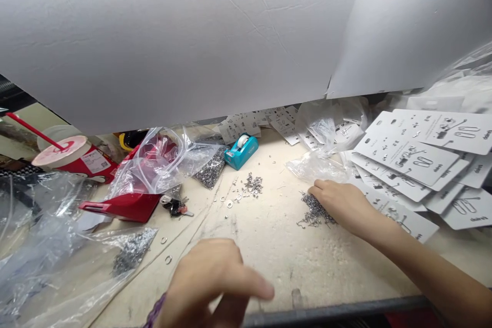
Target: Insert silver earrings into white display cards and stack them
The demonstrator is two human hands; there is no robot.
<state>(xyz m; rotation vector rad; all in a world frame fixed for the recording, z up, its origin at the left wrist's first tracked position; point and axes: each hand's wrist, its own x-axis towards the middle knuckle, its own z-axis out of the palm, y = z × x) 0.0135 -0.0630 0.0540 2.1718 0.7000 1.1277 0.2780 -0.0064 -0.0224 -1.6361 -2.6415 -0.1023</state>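
Note:
My right hand [344,205] lies palm down on a loose heap of small metal clips [315,210], its fingers curled over the heap's edge. I cannot tell whether it has pinched any. Just behind it is a crumpled clear plastic bag [317,166]. My left hand [207,282] is blurred near the bench's front edge, with a purple bracelet at the wrist [156,311]. It holds nothing visible. Between the hands, a few small metal rings and clips [249,187] are scattered on the cream bench top [292,261].
Printed white cards [407,154] lie stacked at the right. Nearby are a teal tape dispenser [241,152], a red scoop [123,206], keys [175,207], clear bags of metal parts [132,251], and a red cup with a straw [65,156]. A large white sheet [165,25] hangs overhead.

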